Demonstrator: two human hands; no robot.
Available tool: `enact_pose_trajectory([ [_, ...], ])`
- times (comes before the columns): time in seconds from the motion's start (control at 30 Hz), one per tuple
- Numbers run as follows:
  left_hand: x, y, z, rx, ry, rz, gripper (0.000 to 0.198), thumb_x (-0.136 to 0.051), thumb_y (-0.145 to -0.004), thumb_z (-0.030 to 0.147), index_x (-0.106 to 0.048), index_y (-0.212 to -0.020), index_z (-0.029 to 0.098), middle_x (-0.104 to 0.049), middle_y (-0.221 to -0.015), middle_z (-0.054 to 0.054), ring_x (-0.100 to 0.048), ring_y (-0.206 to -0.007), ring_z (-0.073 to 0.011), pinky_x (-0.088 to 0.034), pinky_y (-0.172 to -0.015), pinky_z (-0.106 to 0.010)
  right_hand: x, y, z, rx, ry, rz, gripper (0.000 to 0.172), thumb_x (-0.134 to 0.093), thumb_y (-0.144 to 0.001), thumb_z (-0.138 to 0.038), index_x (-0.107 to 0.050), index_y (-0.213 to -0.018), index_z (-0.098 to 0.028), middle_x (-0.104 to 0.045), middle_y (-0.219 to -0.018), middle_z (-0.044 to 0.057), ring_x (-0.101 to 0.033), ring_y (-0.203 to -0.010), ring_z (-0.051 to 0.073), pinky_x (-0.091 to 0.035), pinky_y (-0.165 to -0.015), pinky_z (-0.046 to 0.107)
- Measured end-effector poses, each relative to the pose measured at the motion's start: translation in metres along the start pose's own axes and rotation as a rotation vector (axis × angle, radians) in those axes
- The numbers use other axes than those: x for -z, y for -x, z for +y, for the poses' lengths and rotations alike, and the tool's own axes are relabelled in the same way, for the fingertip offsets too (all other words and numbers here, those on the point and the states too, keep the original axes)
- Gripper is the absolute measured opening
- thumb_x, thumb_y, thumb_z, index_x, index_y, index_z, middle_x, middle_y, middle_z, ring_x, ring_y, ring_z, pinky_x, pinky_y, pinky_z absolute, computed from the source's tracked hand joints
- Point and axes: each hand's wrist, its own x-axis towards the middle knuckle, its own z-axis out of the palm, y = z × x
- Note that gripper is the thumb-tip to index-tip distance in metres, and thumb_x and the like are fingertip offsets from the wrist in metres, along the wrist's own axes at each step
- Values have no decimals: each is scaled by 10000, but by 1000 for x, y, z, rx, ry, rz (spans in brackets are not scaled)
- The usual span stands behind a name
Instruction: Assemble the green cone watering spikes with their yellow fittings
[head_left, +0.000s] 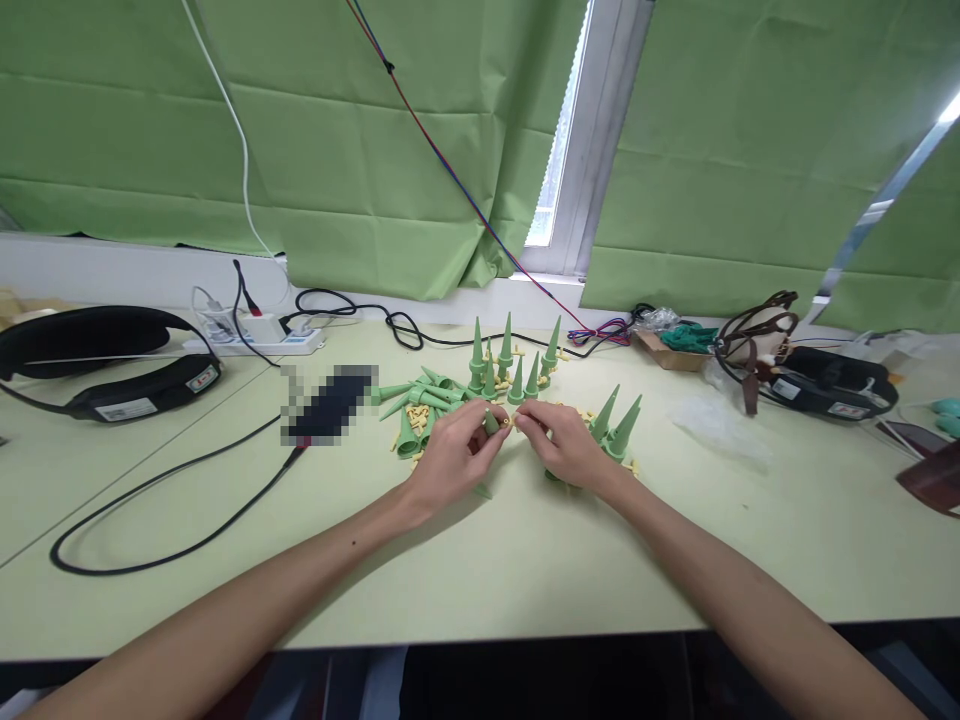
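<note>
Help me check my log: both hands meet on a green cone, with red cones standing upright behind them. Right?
No. The head view shows the upright cones behind the left hand, right hand and held cone are green, not red.

Black headband (105,370) at left; power strip (255,335) behind; green curtains (337,150) above.

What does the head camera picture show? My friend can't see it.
Two bare hands meet over a pale green table: the left hand holds a small green cone and the right hand pinches a tiny yellow piece beside it. Behind them are standing cones and fallen cones, below green curtains.
</note>
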Motion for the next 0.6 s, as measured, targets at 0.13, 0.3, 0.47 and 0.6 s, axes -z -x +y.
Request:
enact_pose_trajectory([
  [0.13, 0, 0, 2, -10, 3, -15, 54, -566, -918, 228, -594, -941, 188, -614, -764, 10, -513, -530, -89, -442, -522, -226, -1, 0, 2, -11, 35, -10, 324, -383, -1001, -278, -389, -685, -206, -383, -593, -38, -363, -545, 116, -298, -569, 257],
  [0.3, 0, 1, 2, -21, 0, -23, 71, -564, -922, 240, -597, -954, 186, -604, -759, 15, -510, -530, -84, -438, -529, -225, -1, 1, 3, -27, 53, -32, 366, -359, -1008, -297, -345, -653, -208, -350, -565, -44, -340, -517, 113, -279, -555, 264],
  [0.47, 0, 0, 2, -5, 3, -26, 70, -573, -918, 239, -603, -951, 186, -599, -751, 18, -508, -528, -80, -441, -536, -222, -1, 0, 3, -35, 51, -31, 387, -352, -1016, -314, -354, -645, -204, -361, -555, -45, -350, -512, 110, -281, -556, 262],
  [0.6, 1, -2, 2, 36, 51, -17, 67, -585, -908, 241, -607, -941, 188, -627, -786, 9, -521, -527, -77, -444, -525, -215, 0, 0, 0, -32, 32, -2, 365, -371, -1016, -321, -433, -678, -200, -430, -587, -33, -395, -542, 115, -314, -573, 259],
])
